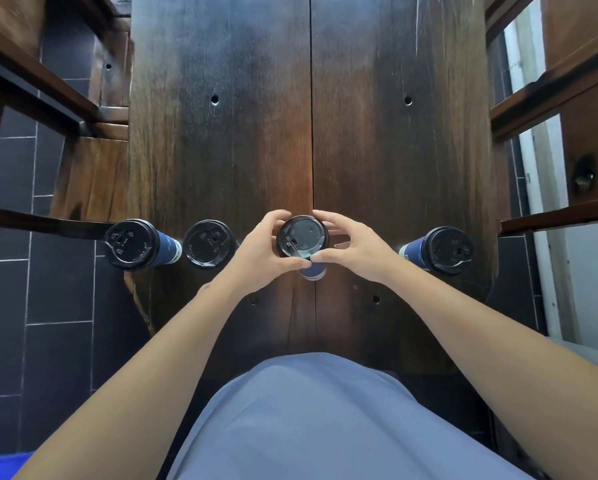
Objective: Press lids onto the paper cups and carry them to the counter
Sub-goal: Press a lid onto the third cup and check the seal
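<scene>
**Hands on the fourth lid**

Head view: left hand (259,252) and right hand (351,249) curl round the lid (301,236) of the middle cup (312,271) on the table (394,150). Three other cups (141,244) (207,244) (439,250) stand lidded. Carrying to the counter apparently remains.

— Where were the hands?
— Both forearms reached forward, bare, converging on the lid (302,236). The left hand (261,251) curled round its left side, thumb under the near rim.
— And the other?
— The right hand (351,245) mirrored it on the lid's right side, fingers arched over the far edge, thumb tip meeting the left thumb.
</scene>
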